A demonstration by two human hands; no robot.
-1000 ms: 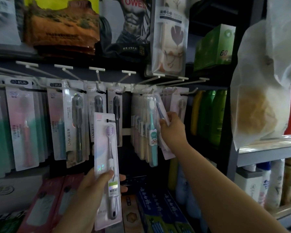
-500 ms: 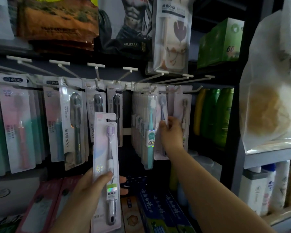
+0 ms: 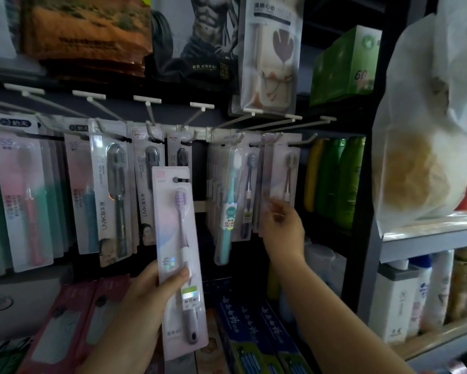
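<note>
Lower centre: the left hand [image 3: 146, 295] grips a toothbrush pack [image 3: 178, 238] holding one purple brush, thumb across its front; centre right: the right hand [image 3: 285, 230], fingers loosely curled and blurred, is at the lower edge of the rightmost hanging pack [image 3: 283, 168], grasp indiscernible, having released the neighbouring dark-brush pack [image 3: 249, 184] it held a second ago.

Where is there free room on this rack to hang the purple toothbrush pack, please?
The purple toothbrush pack might fit the dark gap between the black toothbrush pack and the teal toothbrush packs. The end hook beside the green bottles looks bare. Between these, packs hang crowded, where the right hand reaches.
</note>
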